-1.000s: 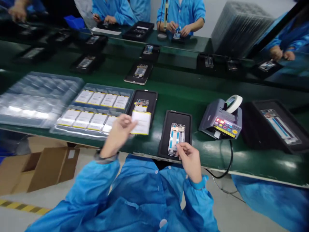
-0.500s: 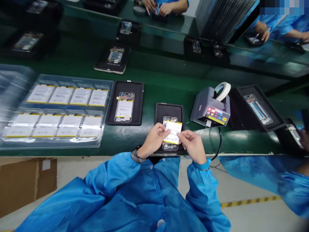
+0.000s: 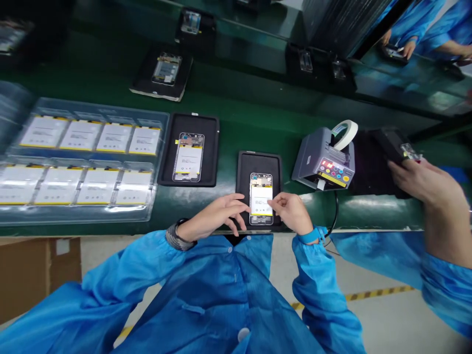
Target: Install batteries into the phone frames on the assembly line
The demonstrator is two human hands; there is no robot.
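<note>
Readable text: none | white yellow-edged rectangular battery label (image 3: 261, 200): print too small | grey tape dispenser's coloured button panel (image 3: 335, 173): markings too blurred

Left hand (image 3: 217, 212) and right hand (image 3: 291, 212) flank a phone battery (image 3: 261, 200).

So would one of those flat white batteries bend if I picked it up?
Probably not much: the battery lies flat in the clear tray. It looks smooth, so it might slip, and it may feel heavy for being so thin.
</note>
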